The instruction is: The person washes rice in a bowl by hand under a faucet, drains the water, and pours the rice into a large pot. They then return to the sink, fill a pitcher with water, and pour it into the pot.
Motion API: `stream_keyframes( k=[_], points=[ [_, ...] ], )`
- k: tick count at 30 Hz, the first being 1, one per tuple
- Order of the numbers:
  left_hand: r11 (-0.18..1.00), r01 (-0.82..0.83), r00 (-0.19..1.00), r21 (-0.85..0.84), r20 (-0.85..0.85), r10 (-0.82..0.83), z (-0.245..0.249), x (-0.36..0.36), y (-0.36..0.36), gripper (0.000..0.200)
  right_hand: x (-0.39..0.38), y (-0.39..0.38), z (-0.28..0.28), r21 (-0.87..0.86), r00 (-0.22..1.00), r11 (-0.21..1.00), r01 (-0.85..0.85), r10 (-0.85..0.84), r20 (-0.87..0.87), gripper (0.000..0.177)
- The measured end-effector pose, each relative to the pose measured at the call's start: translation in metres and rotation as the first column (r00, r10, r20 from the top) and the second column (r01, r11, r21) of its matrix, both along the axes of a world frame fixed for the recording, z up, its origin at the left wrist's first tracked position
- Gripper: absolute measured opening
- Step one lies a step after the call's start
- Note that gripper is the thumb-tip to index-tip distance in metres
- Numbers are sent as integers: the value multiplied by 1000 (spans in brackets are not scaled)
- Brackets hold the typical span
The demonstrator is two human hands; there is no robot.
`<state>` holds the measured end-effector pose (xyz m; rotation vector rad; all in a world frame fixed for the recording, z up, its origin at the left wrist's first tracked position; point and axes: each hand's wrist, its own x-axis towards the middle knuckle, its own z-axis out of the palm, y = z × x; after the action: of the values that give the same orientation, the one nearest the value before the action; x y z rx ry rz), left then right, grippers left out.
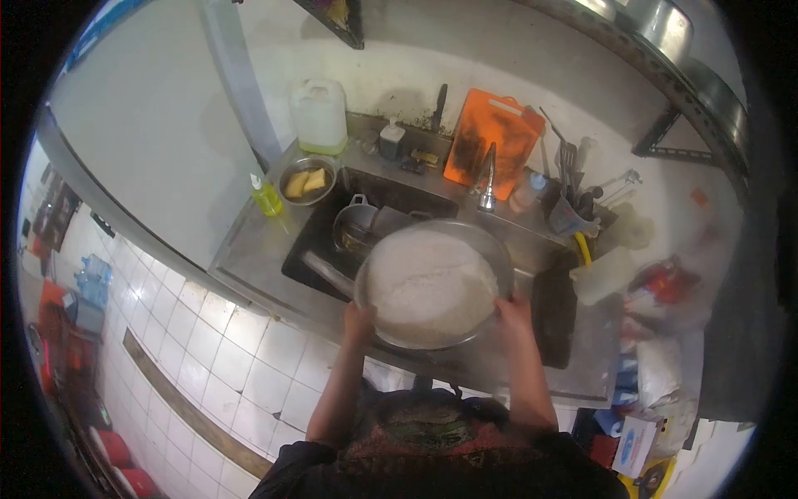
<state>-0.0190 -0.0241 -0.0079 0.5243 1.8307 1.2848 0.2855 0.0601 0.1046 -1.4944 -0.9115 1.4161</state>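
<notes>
A wide round metal bowl point(504, 258) is held up over the front of the sink. Inside it lies a pale, whitish mass point(428, 279), with a rough line across its surface. My left hand point(359, 323) grips the bowl's left rim, fingers closed round the edge. On the opposite rim my right hand point(512, 312) is closed in the same way. Behind the bowl, in the left basin, a grey pot point(356, 218) and other cookware sit partly hidden. The faucet point(489, 187) rises just beyond the bowl's far rim.
Left of the sink stand a small bowl with yellow sponges point(307, 180), a yellow-green soap bottle point(266, 195) and a large jug point(319, 116). An orange cutting board point(490, 137) leans on the wall. A utensil holder point(572, 218) stands right, below an overhead shelf point(598, 41).
</notes>
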Motion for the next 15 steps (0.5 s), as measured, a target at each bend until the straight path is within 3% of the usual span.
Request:
stream_keyframes(
  k=[2, 5, 7, 11, 13, 15],
  points=[
    [998, 61, 984, -10, -167, -62, 4, 3, -6, 33, 9, -11, -17, 3, 999, 999, 37, -37, -24, 20],
    [986, 26, 991, 163, -136, -4, -1, 16, -13, 33, 16, -30, -19, -56, 993, 996, 70, -65, 96, 19],
    [990, 38, 991, 134, -129, -20, -37, 13, -10, 31, 10, -45, 1, -57, 974, 993, 100, -86, 207, 19],
    [985, 72, 992, 155, -115, -54, -33, 20, -8, 28, 46, -45, -57, -109, 954, 994, -9, 41, 297, 24],
    [959, -9, 993, 284, -108, 41, -23, 33, -9, 26, 60, -48, -66, -203, 945, 977, -57, 119, 306, 28],
    [945, -50, 992, 322, -90, 83, -24, 38, -7, 25, 73, -41, -69, -140, 836, 980, -142, 194, 513, 32]
  ],
)
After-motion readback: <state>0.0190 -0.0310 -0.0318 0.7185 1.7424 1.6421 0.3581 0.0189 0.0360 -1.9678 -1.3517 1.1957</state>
